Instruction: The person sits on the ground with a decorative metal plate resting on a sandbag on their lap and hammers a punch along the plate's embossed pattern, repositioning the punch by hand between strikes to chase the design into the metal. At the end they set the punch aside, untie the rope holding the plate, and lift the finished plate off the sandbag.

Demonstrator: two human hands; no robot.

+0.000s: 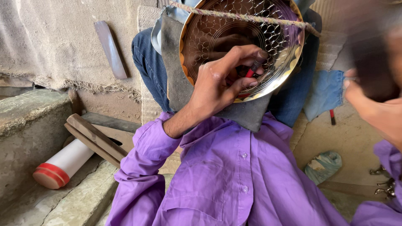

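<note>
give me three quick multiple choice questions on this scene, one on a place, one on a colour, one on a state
1. Where does the round metal plate rest?
A. on the person's lap
B. on the stone ledge
C. on the wall

2. What colour are the shirt sleeves?
A. green
B. white
C. purple

3. What is the left hand doing?
A. lying flat and empty
B. gripping a small red-tipped tool against the plate
C. holding a cup

Answers: 1 A, the plate sits on a grey cloth over the knees; 2 C, both sleeves are purple; 3 B, fingers pinch the tool at the plate's surface.
</note>
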